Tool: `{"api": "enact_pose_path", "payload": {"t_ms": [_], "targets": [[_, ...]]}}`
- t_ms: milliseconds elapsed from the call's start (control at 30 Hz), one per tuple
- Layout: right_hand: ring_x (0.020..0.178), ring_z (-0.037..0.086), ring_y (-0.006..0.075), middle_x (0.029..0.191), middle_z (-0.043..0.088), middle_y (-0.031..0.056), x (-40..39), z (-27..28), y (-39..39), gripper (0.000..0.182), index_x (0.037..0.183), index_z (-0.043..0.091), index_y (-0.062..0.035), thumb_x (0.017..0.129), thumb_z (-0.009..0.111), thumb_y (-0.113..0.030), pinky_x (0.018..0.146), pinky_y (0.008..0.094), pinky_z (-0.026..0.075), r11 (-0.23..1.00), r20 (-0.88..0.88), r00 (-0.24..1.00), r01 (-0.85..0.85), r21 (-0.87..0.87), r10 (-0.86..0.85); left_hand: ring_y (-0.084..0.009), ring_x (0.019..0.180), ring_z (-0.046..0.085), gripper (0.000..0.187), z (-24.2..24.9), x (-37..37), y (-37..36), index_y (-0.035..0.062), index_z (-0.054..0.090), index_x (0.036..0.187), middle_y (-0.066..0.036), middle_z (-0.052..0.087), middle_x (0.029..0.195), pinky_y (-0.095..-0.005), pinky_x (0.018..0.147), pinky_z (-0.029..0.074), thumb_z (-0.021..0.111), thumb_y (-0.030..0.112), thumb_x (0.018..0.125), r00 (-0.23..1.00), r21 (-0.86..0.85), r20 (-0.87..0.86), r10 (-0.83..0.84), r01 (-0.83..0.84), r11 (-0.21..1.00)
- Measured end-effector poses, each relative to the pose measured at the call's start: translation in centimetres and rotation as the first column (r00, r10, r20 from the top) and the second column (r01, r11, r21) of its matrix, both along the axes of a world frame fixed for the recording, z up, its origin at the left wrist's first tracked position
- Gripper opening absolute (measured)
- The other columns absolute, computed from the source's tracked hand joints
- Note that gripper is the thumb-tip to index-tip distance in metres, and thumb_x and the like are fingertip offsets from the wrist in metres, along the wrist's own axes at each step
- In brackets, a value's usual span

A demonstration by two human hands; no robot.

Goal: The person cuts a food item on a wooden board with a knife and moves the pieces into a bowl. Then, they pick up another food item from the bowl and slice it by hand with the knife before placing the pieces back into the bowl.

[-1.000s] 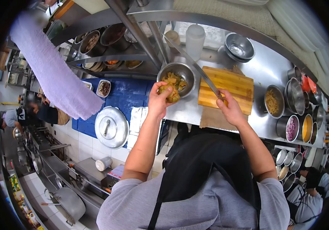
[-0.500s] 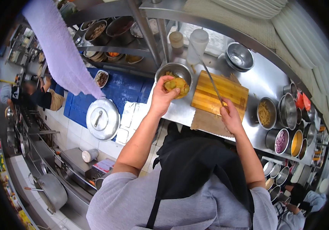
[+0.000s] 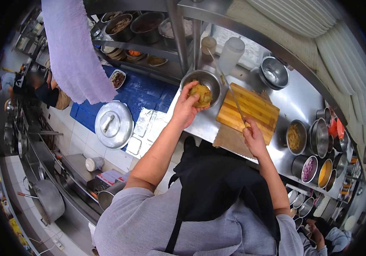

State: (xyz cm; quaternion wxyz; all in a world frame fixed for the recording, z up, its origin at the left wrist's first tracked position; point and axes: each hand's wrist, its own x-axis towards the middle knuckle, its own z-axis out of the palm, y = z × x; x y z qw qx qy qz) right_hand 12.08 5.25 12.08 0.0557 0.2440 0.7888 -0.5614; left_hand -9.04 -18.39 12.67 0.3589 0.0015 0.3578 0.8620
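Head view: left hand (image 3: 186, 109) cups a clump of yellow food (image 3: 201, 94) over the steel bowl (image 3: 208, 80) — any crumbs drop inside. Right hand (image 3: 252, 137) grips the knife (image 3: 230, 91), blade angled above the cutting board (image 3: 248, 106).

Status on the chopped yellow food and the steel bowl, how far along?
Done: the wooden cutting board looks bare. In hand: the left hand holds a handful of chopped yellow food over the round steel bowl; the right hand grips the long knife over the board. Left: the handful is not yet released.
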Motion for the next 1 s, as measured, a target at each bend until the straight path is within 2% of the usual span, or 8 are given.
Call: {"api": "enact_pose_path", "payload": {"t_ms": [100, 333, 500, 633, 700, 833, 933, 1000], "targets": [[0.075, 0.060, 0.0170, 0.106, 0.067, 0.0147, -0.2, -0.6, -0.1, 0.051, 0.147, 0.048, -0.0072, 0.105, 0.060, -0.033, 0.069, 0.0327, 0.050, 1.000, -0.030, 0.999, -0.011, 0.022, 0.011, -0.0277, 0.122, 0.063, 0.063, -0.5, -0.2, 0.0, 0.0114, 0.040, 0.151, -0.014, 0.054, 0.140, -0.0444, 0.093, 0.061, 0.061, -0.009, 0.095, 0.990, -0.113, -0.144, 0.003, -0.019, 0.993], [0.066, 0.052, 0.0107, 0.085, 0.059, 0.0037, -0.4, 0.3, -1.2, 0.047, 0.146, 0.049, -0.0083, 0.106, 0.059, -0.031, 0.061, 0.0289, 0.044, 1.000, -0.006, 1.000, 0.016, -0.016, -0.016, -0.0221, 0.116, 0.065, 0.059, -0.1, -0.7, -0.1, 0.0050, 0.050, 0.143, -0.011, 0.061, 0.129, -0.0385, 0.089, 0.064, 0.066, -0.012, 0.089, 0.947, -0.180, -0.317, 0.049, -0.111, 0.977], [0.063, 0.049, 0.0099, 0.087, 0.060, 0.0039, -0.2, -0.3, -1.5, 0.047, 0.147, 0.049, -0.0088, 0.106, 0.058, -0.031, 0.060, 0.0279, 0.042, 0.999, 0.009, 1.000, 0.027, -0.035, -0.027, -0.0207, 0.113, 0.065, 0.056, -0.5, -1.8, -0.3, 0.0053, 0.052, 0.139, -0.010, 0.062, 0.126, -0.0358, 0.087, 0.064, 0.067, -0.012, 0.088, 0.911, -0.242, -0.410, 0.044, -0.155, 0.958], [0.063, 0.047, 0.0094, 0.087, 0.058, 0.0036, -0.4, -0.2, -2.6, 0.047, 0.147, 0.049, -0.0101, 0.106, 0.059, -0.030, 0.058, 0.0284, 0.041, 0.995, 0.015, 0.996, 0.090, -0.037, -0.090, -0.0211, 0.113, 0.065, 0.054, -0.9, -2.5, -0.4, 0.0070, 0.051, 0.137, -0.011, 0.061, 0.125, -0.0370, 0.089, 0.063, 0.066, -0.012, 0.089, 0.934, -0.256, -0.356, 0.009, -0.107, 0.961], [0.063, 0.047, 0.0090, 0.086, 0.057, 0.0029, -0.3, -0.9, -2.9, 0.046, 0.146, 0.049, -0.0102, 0.106, 0.058, -0.029, 0.058, 0.0282, 0.040, 0.994, 0.004, 0.994, 0.110, -0.006, -0.110, -0.0219, 0.115, 0.064, 0.051, -0.8, -3.0, -0.6, 0.0084, 0.049, 0.135, -0.010, 0.061, 0.124, -0.0389, 0.093, 0.062, 0.065, -0.011, 0.090, 0.984, -0.138, -0.173, 0.032, -0.056, 0.989], [0.063, 0.046, 0.0076, 0.085, 0.055, 0.0015, -0.3, -0.3, -4.0, 0.043, 0.145, 0.050, -0.0101, 0.106, 0.058, -0.027, 0.056, 0.0272, 0.039, 0.984, 0.025, 0.986, 0.166, -0.061, -0.165, -0.0282, 0.123, 0.061, 0.054, -0.7, -4.5, -1.5, 0.0098, 0.045, 0.139, -0.015, 0.055, 0.134, -0.0456, 0.102, 0.057, 0.062, -0.011, 0.092, 0.995, -0.053, -0.077, -0.059, 0.055, 0.997], [0.062, 0.045, 0.0073, 0.084, 0.054, 0.0007, -0.1, -0.7, -4.4, 0.042, 0.145, 0.050, -0.0100, 0.106, 0.057, -0.025, 0.055, 0.0267, 0.039, 0.979, 0.008, 0.984, 0.177, -0.096, -0.177, -0.0203, 0.116, 0.062, 0.052, -1.5, -5.4, -1.5, 0.0091, 0.049, 0.135, -0.009, 0.058, 0.128, -0.0382, 0.097, 0.057, 0.065, -0.011, 0.089, 0.982, -0.134, -0.174, -0.078, 0.055, 0.989], [0.061, 0.046, 0.0078, 0.083, 0.053, 0.0006, -0.1, -0.7, -4.7, 0.043, 0.145, 0.050, -0.0103, 0.106, 0.058, -0.027, 0.055, 0.0270, 0.039, 0.978, 0.006, 0.982, 0.188, -0.091, -0.188, -0.0182, 0.114, 0.061, 0.056, -1.6, -5.8, -1.4, 0.0080, 0.049, 0.138, -0.008, 0.058, 0.127, -0.0338, 0.096, 0.054, 0.066, -0.010, 0.088, 0.907, -0.210, -0.418, -0.045, -0.048, 0.977]]}}
